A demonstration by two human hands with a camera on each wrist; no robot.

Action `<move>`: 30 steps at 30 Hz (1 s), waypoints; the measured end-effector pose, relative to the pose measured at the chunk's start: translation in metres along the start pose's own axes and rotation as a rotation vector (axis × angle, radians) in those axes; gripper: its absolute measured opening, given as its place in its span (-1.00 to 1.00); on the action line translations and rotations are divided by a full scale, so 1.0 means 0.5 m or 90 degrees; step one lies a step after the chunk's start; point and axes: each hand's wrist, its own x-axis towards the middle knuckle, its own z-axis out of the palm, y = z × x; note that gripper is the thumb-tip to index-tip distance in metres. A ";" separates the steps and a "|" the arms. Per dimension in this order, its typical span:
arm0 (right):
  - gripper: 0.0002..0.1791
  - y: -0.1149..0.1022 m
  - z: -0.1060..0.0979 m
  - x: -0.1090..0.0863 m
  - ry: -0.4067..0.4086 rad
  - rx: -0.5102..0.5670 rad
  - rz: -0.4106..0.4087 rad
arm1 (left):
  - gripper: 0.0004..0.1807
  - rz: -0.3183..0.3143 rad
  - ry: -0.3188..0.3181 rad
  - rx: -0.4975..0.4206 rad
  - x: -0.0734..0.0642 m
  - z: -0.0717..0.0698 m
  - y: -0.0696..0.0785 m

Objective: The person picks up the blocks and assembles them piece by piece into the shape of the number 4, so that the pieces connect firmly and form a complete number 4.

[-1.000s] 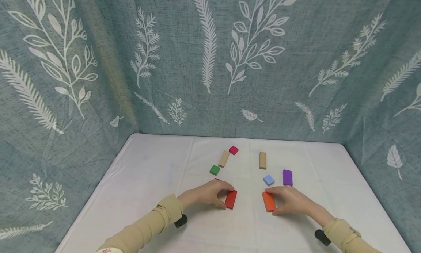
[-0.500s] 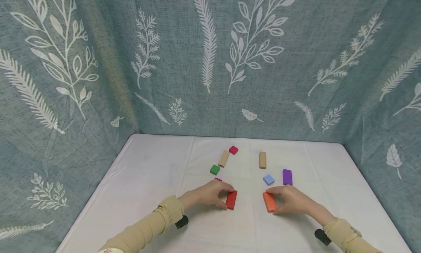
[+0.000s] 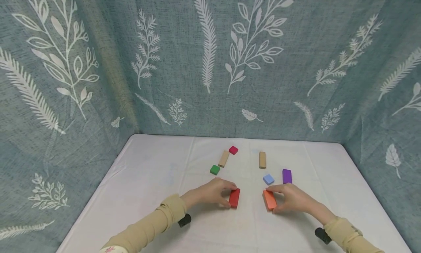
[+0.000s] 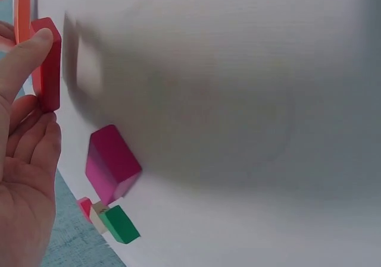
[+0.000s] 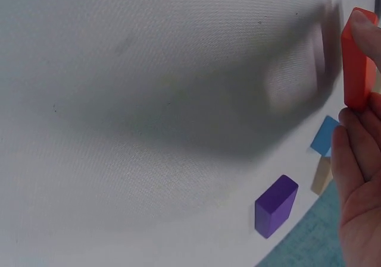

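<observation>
My left hand (image 3: pixel 213 192) pinches a red wooden block (image 3: pixel 234 198) by its two ends, between thumb and fingers. Opposite it, an orange block (image 3: pixel 269 200) is held the same way by my right hand (image 3: pixel 291 198). Both blocks stand a short gap apart in the head view. Shadows fall on the cloth beside each held block in the wrist views. A magenta block (image 4: pixel 112 163) lies near my left hand, hidden behind it in the head view. Close beyond my right hand are a light blue block (image 3: pixel 268 179) and a purple block (image 3: pixel 287 176).
Farther back on the white-covered table (image 3: pixel 148 172) lie a green block (image 3: pixel 215 169), a plain wooden block (image 3: pixel 223 159), a crimson block (image 3: pixel 233 150) and a second plain wooden block (image 3: pixel 262 160). A patterned blue-green curtain (image 3: pixel 184 63) hangs around the table's back and sides.
My left hand has shifted slightly right and away from me with the red block. The orange block in my right hand has moved very little. The magenta block has gone from sight behind the left hand.
</observation>
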 end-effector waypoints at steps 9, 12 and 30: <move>-0.27 -0.003 -0.004 -0.001 0.001 0.003 0.028 | -0.38 0.003 0.008 0.025 0.023 -0.002 0.022; -0.27 -0.006 -0.007 -0.002 0.003 -0.001 0.027 | -0.38 0.002 0.004 0.022 0.034 -0.003 0.032; -0.25 -0.003 -0.014 -0.002 0.004 -0.001 0.012 | -0.38 0.011 0.010 0.012 0.101 0.011 0.043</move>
